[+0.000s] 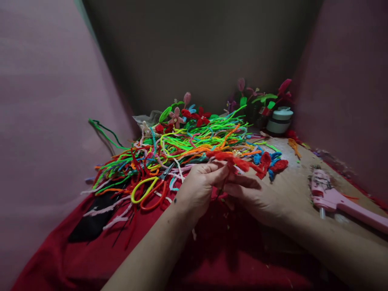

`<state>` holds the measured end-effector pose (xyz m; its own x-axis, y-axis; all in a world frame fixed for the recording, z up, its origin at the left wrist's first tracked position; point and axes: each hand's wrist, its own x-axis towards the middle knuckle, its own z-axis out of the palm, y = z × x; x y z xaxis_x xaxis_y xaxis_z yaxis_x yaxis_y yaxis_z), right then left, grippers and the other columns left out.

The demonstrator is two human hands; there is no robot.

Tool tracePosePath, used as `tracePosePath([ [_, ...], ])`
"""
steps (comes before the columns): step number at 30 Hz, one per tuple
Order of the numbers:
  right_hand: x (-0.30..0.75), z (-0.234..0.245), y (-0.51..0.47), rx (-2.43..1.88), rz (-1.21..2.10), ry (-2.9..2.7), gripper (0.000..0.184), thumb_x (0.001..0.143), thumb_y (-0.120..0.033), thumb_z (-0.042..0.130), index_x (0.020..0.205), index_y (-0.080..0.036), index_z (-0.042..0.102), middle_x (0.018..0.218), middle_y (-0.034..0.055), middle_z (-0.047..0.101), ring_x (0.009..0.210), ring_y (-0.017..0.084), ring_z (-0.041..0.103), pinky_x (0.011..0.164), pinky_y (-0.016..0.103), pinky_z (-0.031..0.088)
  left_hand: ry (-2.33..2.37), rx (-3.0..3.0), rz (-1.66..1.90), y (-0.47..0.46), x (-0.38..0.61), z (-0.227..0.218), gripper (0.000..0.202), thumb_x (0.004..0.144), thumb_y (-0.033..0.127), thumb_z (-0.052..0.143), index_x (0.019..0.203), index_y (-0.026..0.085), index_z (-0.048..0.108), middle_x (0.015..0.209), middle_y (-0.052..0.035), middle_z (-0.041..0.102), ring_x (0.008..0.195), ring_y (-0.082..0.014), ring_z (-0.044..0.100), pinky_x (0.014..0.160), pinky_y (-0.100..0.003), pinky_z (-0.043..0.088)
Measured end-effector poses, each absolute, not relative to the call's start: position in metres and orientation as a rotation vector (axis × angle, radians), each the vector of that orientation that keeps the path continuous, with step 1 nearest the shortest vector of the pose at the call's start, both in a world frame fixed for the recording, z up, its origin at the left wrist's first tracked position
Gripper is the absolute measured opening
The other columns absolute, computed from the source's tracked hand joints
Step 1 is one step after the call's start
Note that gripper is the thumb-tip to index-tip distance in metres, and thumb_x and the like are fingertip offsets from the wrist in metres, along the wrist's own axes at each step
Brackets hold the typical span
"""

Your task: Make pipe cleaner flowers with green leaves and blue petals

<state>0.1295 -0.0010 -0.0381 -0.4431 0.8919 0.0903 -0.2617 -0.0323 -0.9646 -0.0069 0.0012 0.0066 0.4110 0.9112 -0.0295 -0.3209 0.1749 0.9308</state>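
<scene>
Together, the hands [197, 182] angle inward, the left pinching a red fuzzy flower [241, 163], the right's grip unclear.

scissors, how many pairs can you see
1: the scissors with yellow and orange-red handles lie at the near edge of the heap of fuzzy stems, to the left of the left hand. Others could be hidden under the heap.
</scene>
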Motion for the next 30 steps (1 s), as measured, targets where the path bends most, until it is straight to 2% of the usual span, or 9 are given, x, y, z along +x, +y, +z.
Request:
tracePosePath([
  [3,0.133,-0.038,-0.003,-0.753,1.590,-1.443,0.018,0.078,-0.033,0.060,0.066,-0.020,0.064,0.059,-0.0013,0.051,0.057,0.012,0.043,0.056,0.028,0.033,0.659,1.031,0.965,0.001,-0.009,0.006,0.024,0.066,0.035,0.068,0.064,0.011,0.065,0.054,-0.0013,0.053,0.046,-0.0104,0.048,0.047,-0.025,0.040],
  [5,0.134,-0.040,-0.002,-0.771,1.574,-1.457,0.020,0.078,-0.033,0.060,0.063,-0.020,0.065,0.058,-0.0007,0.051,0.057,0.013,0.044,0.057,0.029,0.033,0.633,1.035,0.953,0.000,-0.010,0.006,0.022,0.068,0.033,0.067,0.065,0.012,0.066,0.056,-0.0018,0.054,0.046,-0.0100,0.048,0.048,-0.025,0.042],
  [8,0.132,-0.041,-0.002,-0.771,1.550,-1.368,0.016,0.078,-0.033,0.060,0.072,-0.020,0.069,0.061,-0.0003,0.052,0.055,0.012,0.043,0.054,0.028,0.035,0.610,1.048,0.966,0.000,-0.011,0.006,0.021,0.071,0.032,0.065,0.067,0.011,0.066,0.064,-0.0041,0.059,0.053,-0.0113,0.053,0.055,-0.026,0.045],
  [11,0.129,-0.038,-0.003,-0.757,1.513,-1.312,0.016,0.080,-0.032,0.058,0.085,-0.022,0.069,0.070,-0.0003,0.052,0.056,0.011,0.043,0.051,0.027,0.036,0.604,1.049,1.006,0.002,-0.009,0.005,0.017,0.070,0.027,0.068,0.078,0.012,0.066,0.073,-0.0046,0.062,0.062,-0.0117,0.056,0.065,-0.026,0.046],
  [14,0.129,-0.034,-0.005,-0.787,1.468,-1.391,0.014,0.080,-0.031,0.058,0.084,-0.023,0.069,0.064,-0.0022,0.048,0.057,0.011,0.042,0.053,0.026,0.035,0.638,0.995,1.065,0.005,-0.007,0.002,0.017,0.065,0.018,0.071,0.080,0.012,0.065,0.074,-0.0029,0.061,0.063,-0.0100,0.056,0.068,-0.024,0.045],
  [19,0.126,-0.030,-0.007,-0.841,1.550,-1.392,0.014,0.077,-0.032,0.062,0.082,-0.021,0.070,0.058,-0.0031,0.051,0.053,0.010,0.042,0.058,0.027,0.038,0.712,0.998,1.053,0.003,-0.006,0.000,0.015,0.066,0.023,0.070,0.070,0.009,0.065,0.063,-0.0039,0.059,0.057,-0.0121,0.054,0.056,-0.025,0.044],
  [26,0.129,-0.026,-0.004,-0.722,1.656,-1.367,0.014,0.074,-0.030,0.064,0.081,-0.020,0.069,0.072,-0.0001,0.061,0.070,0.014,0.053,0.069,0.030,0.042,0.737,1.029,1.003,0.002,-0.007,0.003,0.020,0.067,0.030,0.068,0.062,0.011,0.064,0.051,0.0003,0.051,0.041,-0.0065,0.041,0.045,-0.022,0.036],
  [30,0.133,-0.027,-0.005,-0.744,1.684,-1.409,0.020,0.071,-0.038,0.065,0.072,-0.019,0.070,0.072,0.0006,0.062,0.069,0.014,0.054,0.072,0.032,0.042,0.758,1.011,1.033,0.003,-0.008,0.002,0.013,0.063,0.024,0.071,0.060,0.012,0.065,0.049,0.0012,0.049,0.043,-0.0059,0.040,0.045,-0.021,0.035],
])
